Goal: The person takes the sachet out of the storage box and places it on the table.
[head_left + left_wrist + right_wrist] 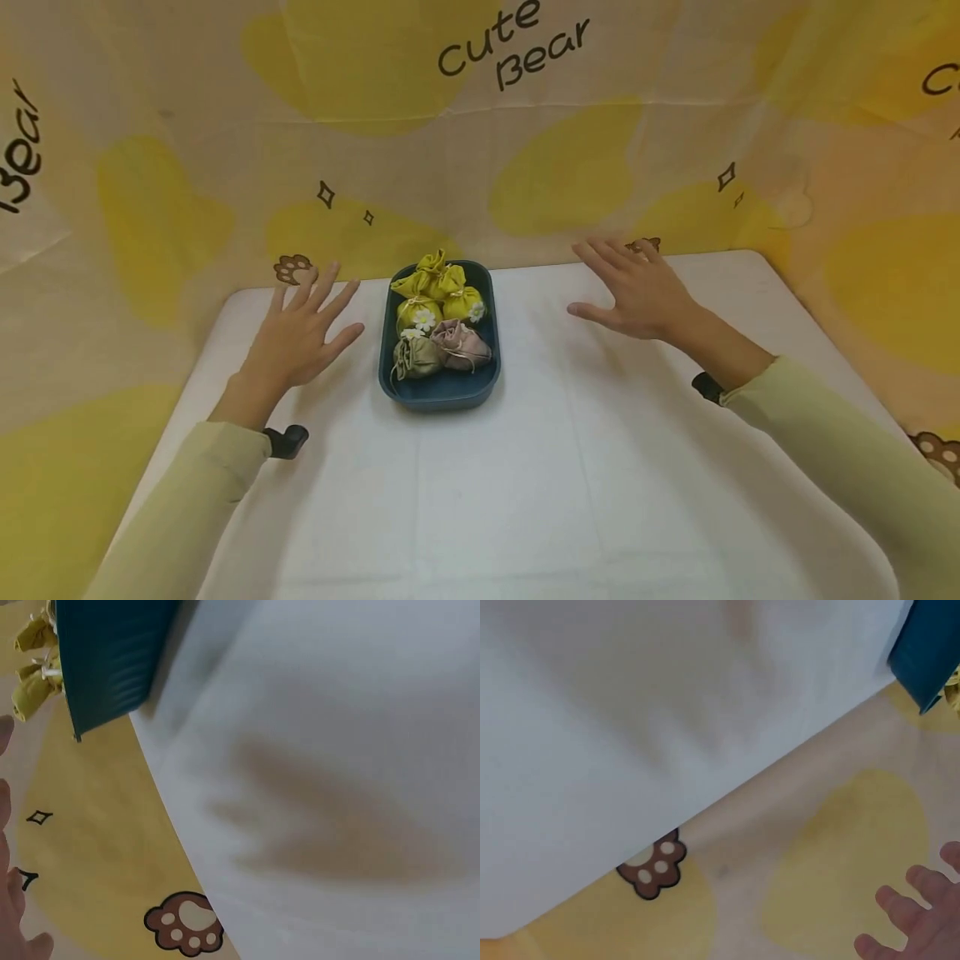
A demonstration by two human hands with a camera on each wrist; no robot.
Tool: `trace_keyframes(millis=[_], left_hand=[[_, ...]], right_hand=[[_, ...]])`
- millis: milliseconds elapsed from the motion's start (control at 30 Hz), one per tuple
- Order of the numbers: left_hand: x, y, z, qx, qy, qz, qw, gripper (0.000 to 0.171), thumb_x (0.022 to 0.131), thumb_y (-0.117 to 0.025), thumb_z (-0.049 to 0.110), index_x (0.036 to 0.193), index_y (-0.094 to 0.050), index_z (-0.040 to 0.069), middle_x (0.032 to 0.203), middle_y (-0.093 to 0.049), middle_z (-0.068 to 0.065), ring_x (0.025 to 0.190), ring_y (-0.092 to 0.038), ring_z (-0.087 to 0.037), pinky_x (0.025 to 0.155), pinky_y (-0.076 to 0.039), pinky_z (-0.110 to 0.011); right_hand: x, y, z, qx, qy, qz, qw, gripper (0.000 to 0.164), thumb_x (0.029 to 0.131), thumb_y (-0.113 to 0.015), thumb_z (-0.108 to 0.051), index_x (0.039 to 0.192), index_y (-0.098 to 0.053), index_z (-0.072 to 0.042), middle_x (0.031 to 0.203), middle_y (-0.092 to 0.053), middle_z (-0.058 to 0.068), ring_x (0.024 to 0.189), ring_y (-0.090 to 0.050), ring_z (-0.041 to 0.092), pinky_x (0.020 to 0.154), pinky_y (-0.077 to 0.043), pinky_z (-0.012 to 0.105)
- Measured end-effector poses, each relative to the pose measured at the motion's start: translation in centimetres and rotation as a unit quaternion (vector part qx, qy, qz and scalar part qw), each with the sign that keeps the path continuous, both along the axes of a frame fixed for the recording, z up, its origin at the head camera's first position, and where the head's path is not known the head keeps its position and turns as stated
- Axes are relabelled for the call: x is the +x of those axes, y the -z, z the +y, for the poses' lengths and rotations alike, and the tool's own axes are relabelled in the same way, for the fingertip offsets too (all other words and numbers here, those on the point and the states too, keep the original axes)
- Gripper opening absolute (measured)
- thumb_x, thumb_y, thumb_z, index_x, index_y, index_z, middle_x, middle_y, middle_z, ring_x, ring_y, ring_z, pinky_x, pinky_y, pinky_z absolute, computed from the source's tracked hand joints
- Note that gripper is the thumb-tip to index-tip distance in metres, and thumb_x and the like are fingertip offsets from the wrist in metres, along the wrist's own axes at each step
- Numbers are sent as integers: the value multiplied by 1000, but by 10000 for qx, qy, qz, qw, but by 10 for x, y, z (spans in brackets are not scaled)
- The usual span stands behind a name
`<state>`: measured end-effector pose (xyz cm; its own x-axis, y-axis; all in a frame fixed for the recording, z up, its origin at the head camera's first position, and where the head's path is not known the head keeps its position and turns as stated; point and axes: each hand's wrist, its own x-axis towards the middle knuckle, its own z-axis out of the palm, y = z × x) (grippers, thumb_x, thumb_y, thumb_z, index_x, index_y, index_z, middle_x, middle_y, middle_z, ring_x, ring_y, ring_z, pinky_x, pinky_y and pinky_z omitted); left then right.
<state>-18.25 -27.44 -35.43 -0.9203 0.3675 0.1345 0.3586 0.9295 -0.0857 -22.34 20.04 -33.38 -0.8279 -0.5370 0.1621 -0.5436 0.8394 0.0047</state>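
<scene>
A dark blue plastic basin (442, 402) stands near the back of the white table, between my two hands. Inside it sit several small drawstring pouches: yellow pouches (463, 304) with white flowers at the back, and in front an olive green pouch (417, 358) beside a greyish pink pouch (461, 345). My left hand (292, 337) hovers left of the basin, palm down, fingers spread, holding nothing. To the basin's right, my right hand (637, 287) is likewise spread and apart from it. Each wrist view shows only fingertips and the basin's outer side (112, 660).
Behind the table (510, 500) hangs a cream and yellow cloth (420, 167) printed with paw prints and lettering, reaching round both sides. A black wrist strap (287, 442) sits at the left cuff, and a similar black strap (707, 387) at the right one.
</scene>
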Motion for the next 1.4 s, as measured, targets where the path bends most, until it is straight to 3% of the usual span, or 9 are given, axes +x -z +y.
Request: trace_keyframes(millis=[267, 467, 600, 967, 1200, 1400], left_hand=[[2, 8, 12, 126, 459, -660, 9967, 70, 101, -45, 55, 160, -24, 22, 167, -10, -10, 151, -11, -38, 115, -12, -67], [5, 13, 20, 145, 736, -849, 9936, 70, 102, -43, 55, 160, -24, 22, 166, -11, -10, 150, -14, -38, 116, -13, -65], [6, 17, 21, 179, 815, -925, 9922, 69, 102, -41, 56, 160, -24, 22, 166, -13, -10, 150, -15, -38, 116, -14, -65], [5, 30, 18, 281, 1064, -1052, 9883, 66, 104, -41, 51, 160, -26, 20, 165, -19, -9, 150, -18, -36, 115, -18, -64], [5, 30, 18, 341, 1083, -1190, 9864, 65, 105, -39, 51, 160, -25, 20, 164, -21, -8, 150, -19, -35, 115, -18, -63], [3, 31, 19, 440, 1125, -1208, 9853, 65, 105, -40, 51, 160, -25, 20, 164, -21, -8, 150, -20, -34, 116, -18, -62]], right_hand=[[7, 7, -26, -489, -542, -617, 9954, 90, 91, -60, -64, 159, -26, -16, 162, -27, 10, 147, -29, 31, 118, -18, 58], [15, 10, -44, -1302, -770, -1508, 9769, 89, 90, -64, -61, 160, -25, -23, 162, -30, 3, 141, -39, 36, 113, -31, 58], [18, 11, -57, -1590, -895, -1861, 9654, 88, 90, -65, -60, 160, -24, -25, 161, -32, -1, 143, -37, 28, 113, -32, 54], [22, 14, -85, -2143, -1286, -2321, 9400, 87, 90, -69, -53, 159, -26, -22, 156, -40, 5, 142, -40, 23, 113, -35, 48], [23, 19, -101, -2705, -1535, -2528, 9162, 85, 89, -76, -39, 157, -32, -12, 152, -46, 12, 139, -45, 24, 113, -35, 51], [24, 25, -113, -3105, -1664, -2702, 8961, 84, 86, -80, -29, 154, -37, -6, 150, -47, 14, 138, -46, 23, 113, -35, 45]])
